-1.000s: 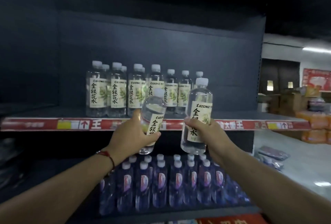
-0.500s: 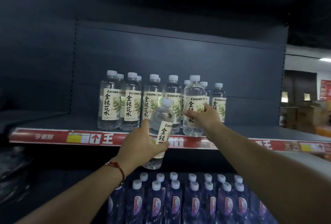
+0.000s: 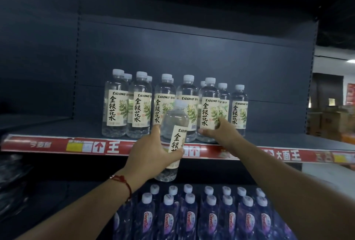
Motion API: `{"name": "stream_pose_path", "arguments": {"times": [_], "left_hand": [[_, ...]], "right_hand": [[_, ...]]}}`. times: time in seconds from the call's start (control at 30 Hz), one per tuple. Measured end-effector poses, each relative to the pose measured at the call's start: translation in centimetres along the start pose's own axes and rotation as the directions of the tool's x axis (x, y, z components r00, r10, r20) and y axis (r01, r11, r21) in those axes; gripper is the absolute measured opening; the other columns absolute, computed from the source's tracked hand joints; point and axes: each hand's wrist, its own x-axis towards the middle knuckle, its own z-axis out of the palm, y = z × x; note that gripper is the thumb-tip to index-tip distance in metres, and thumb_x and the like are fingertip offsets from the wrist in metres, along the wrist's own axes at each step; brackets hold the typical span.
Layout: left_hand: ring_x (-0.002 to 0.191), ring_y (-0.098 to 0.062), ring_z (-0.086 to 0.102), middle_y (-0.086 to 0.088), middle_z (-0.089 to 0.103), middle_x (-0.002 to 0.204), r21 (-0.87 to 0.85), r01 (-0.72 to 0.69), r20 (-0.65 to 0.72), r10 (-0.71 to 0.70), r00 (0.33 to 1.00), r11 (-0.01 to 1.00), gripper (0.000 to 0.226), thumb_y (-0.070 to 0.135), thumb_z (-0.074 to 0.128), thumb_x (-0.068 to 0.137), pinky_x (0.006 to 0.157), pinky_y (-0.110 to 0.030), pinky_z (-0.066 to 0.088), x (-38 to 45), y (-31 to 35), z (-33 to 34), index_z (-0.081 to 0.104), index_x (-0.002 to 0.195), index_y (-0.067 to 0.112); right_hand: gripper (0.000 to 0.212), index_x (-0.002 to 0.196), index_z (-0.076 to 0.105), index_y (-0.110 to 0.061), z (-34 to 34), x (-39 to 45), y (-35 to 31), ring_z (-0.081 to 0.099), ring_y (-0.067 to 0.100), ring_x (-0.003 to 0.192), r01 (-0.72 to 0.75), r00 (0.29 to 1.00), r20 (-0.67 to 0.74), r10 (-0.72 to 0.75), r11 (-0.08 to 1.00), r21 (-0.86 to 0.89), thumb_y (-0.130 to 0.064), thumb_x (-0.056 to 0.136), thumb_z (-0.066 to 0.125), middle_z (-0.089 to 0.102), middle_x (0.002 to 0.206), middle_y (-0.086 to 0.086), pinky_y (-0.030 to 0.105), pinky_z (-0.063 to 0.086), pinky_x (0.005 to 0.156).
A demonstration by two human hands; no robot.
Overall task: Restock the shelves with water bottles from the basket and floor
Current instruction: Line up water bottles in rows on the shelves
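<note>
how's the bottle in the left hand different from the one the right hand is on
The clear white-capped bottle in the left hand is tilted and held in the air in front of the shelf edge; the clear white-capped bottle under the right hand stands upright on the dark shelf. The left hand wraps its bottle; the right hand touches its bottle low on the label. Both carry the same cream leaf label.

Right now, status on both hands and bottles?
Left hand grips clear labelled water bottle, below shelf edge. Right hand on shelved bottle. Nothing blocking.
</note>
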Motion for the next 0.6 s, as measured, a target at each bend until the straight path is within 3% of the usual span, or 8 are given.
{"name": "stream_pose_path", "arguments": {"times": [0.07,0.2,0.37,0.5,0.53,0.6], "left_hand": [[0.072,-0.002,0.068,0.014,0.070,0.102,-0.009,0.006,-0.002,-0.006,1.000,1.000,0.099,0.076,0.066,0.073,0.060,-0.034,0.062,0.0,0.0,0.1,0.030,0.147,0.022],[0.076,-0.003,0.068,0.013,0.068,0.100,-0.004,-0.010,0.009,0.010,1.000,1.000,0.103,0.078,0.065,0.071,0.061,-0.033,0.062,-0.3,0.1,0.1,0.028,0.149,0.022],[0.076,-0.003,0.067,0.013,0.067,0.097,0.043,-0.006,0.024,0.005,1.000,0.999,0.093,0.078,0.064,0.073,0.061,-0.033,0.062,-0.3,0.5,-0.2,0.035,0.142,0.022],[0.083,-0.003,0.068,0.014,0.069,0.109,-0.027,0.014,0.063,-0.012,0.998,1.000,0.081,0.076,0.068,0.072,0.066,-0.029,0.061,-0.5,0.4,-0.8,0.040,0.132,0.028],[0.084,-0.001,0.068,0.015,0.069,0.110,-0.075,0.021,0.064,-0.016,0.998,0.997,0.077,0.073,0.070,0.073,0.066,-0.027,0.061,-0.7,0.4,-0.9,0.042,0.130,0.029],[0.083,0.002,0.068,0.016,0.070,0.106,-0.197,0.030,0.046,-0.021,0.999,0.980,0.066,0.063,0.076,0.075,0.064,-0.022,0.060,-1.3,0.9,-1.0,0.047,0.124,0.030]], "right_hand": [[0.094,0.145,0.035,-0.008,0.6,0.3,0.3,0.054,0.020,0.102,0.010,0.999,-0.031,-0.010,1.000,-0.009,-0.046,0.072,0.081,0.054,0.107,0.000,0.035,0.045,0.088],[0.088,0.143,0.037,-0.009,1.1,0.5,0.5,0.052,0.021,0.106,0.017,0.997,-0.073,-0.018,1.000,-0.020,-0.046,0.075,0.079,0.054,0.109,0.000,0.039,0.046,0.093],[0.083,0.141,0.035,-0.013,1.4,-0.4,-0.3,0.056,0.024,0.113,0.006,0.997,-0.078,-0.007,1.000,-0.012,-0.038,0.077,0.081,0.058,0.120,0.005,0.041,0.049,0.095],[0.091,0.153,0.021,-0.026,2.2,-5.0,-1.6,0.045,0.010,0.131,0.223,0.947,-0.210,-0.242,0.968,-0.111,-0.039,0.081,0.075,0.044,0.143,-0.014,0.037,0.043,0.107],[0.087,0.152,0.023,-0.030,2.3,-6.6,-2.0,0.044,0.001,0.127,0.284,0.936,-0.180,-0.301,0.952,-0.115,-0.037,0.082,0.073,0.042,0.140,-0.022,0.031,0.042,0.107],[0.077,0.144,0.031,-0.037,2.3,-10.2,-2.5,0.053,-0.009,0.109,0.331,0.943,0.042,-0.331,0.943,0.022,-0.031,0.082,0.076,0.046,0.126,-0.032,0.014,0.046,0.092]]}}
